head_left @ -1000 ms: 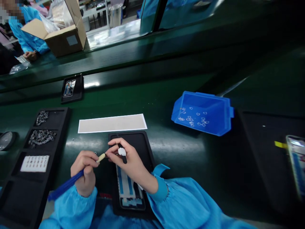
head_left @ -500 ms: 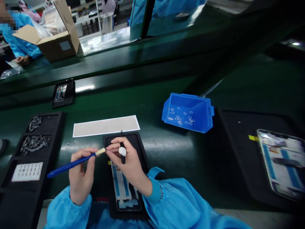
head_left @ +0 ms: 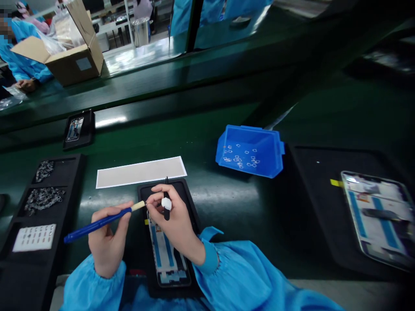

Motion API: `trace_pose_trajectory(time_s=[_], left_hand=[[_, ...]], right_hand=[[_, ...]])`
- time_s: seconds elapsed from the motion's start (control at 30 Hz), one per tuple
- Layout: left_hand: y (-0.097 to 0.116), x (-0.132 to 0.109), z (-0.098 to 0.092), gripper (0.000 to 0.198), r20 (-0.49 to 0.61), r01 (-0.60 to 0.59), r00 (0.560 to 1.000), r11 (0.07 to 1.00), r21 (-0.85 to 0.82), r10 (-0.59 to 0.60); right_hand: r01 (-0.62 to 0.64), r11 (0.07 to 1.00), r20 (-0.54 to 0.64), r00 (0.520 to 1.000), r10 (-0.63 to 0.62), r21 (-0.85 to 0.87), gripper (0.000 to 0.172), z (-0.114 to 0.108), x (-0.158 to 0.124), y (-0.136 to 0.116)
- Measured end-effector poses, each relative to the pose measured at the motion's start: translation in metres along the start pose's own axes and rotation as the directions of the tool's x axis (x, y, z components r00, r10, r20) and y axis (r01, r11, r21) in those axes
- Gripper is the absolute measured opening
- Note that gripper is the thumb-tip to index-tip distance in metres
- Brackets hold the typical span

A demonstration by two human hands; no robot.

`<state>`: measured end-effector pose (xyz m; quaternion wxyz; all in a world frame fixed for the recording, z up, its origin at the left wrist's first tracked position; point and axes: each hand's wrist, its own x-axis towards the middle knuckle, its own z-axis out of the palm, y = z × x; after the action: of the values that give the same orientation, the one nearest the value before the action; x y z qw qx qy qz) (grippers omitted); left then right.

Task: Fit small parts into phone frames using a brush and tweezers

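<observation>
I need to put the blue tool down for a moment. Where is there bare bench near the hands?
The widest bare patch lies between the phone tray and the blue bin. A narrower strip runs between the compartment tray and the phone tray, under the left hand. The white sheet takes the space just beyond.

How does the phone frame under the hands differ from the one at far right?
The near phone frame sits in a snug black tray, lengthwise toward the person; the far-right phone frame lies askew on a broad black mat. The near one is partly covered by the right hand; the far one is untouched. Only the far one has a yellow tab clear at its end. Both show blue strips inside.
</observation>
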<state>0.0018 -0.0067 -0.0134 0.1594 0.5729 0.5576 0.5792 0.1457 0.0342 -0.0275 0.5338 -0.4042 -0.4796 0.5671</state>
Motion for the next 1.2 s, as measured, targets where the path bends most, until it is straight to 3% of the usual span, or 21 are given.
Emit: trace_pose_trajectory(time_s=[0.27,0.37,0.57,0.63,0.7,0.77,0.83,0.9,1.0,1.1,1.2], left_hand=[[0.005,0.003,0.003,0.018,-0.014,0.112,0.994,0.993,-0.046,-0.112],[0.003,0.005,0.002,0.021,0.005,0.220,0.975,0.971,-0.089,-0.221],[-0.006,0.013,0.004,0.041,0.098,0.517,0.854,0.810,-0.276,-0.511],[-0.007,0.015,0.006,0.046,0.124,0.568,0.820,0.767,-0.299,-0.559],[-0.008,0.014,0.007,0.047,0.125,0.583,0.809,0.754,-0.302,-0.575],[-0.010,0.013,0.007,0.045,0.109,0.577,0.812,0.764,-0.288,-0.573],[-0.014,0.012,0.007,0.040,0.104,0.558,0.828,0.790,-0.253,-0.551],[-0.017,0.011,0.007,0.035,0.109,0.520,0.854,0.831,-0.199,-0.508],[-0.016,0.011,0.010,0.030,0.130,0.427,0.900,0.901,-0.077,-0.415],[-0.011,0.009,0.014,0.030,0.156,0.322,0.933,0.946,0.036,-0.324],[-0.012,0.006,0.018,0.035,0.213,0.232,0.944,0.966,0.111,-0.251]], right_hand=[[-0.035,0.998,0.048,0.998,0.032,0.056,0.025,-0.006,0.003,-0.002],[-0.061,0.992,0.084,0.995,0.052,0.114,0.024,-0.006,0.005,-0.003],[-0.070,0.990,0.084,0.995,0.060,0.120,0.024,-0.011,0.003,-0.005],[-0.012,0.999,0.023,1.000,0.011,0.037,0.023,-0.027,0.007,-0.008],[0.085,0.987,-0.115,0.988,-0.101,-0.136,0.022,-0.057,0.016,-0.012],[0.126,0.899,-0.291,0.919,-0.265,-0.420,0.022,-0.096,0.029,-0.017],[0.006,0.696,-0.393,0.822,-0.412,-0.718,0.021,-0.138,0.042,-0.023],[-0.155,0.468,-0.390,0.798,-0.460,-0.870,0.024,-0.171,0.051,-0.026],[-0.200,0.249,-0.300,0.827,-0.476,-0.948,0.037,-0.195,0.060,-0.025],[-0.144,0.216,-0.237,0.832,-0.502,-0.966,0.033,-0.191,0.061,-0.020],[-0.020,0.345,-0.222,0.800,-0.557,-0.938,0.026,-0.168,0.051,-0.013]])
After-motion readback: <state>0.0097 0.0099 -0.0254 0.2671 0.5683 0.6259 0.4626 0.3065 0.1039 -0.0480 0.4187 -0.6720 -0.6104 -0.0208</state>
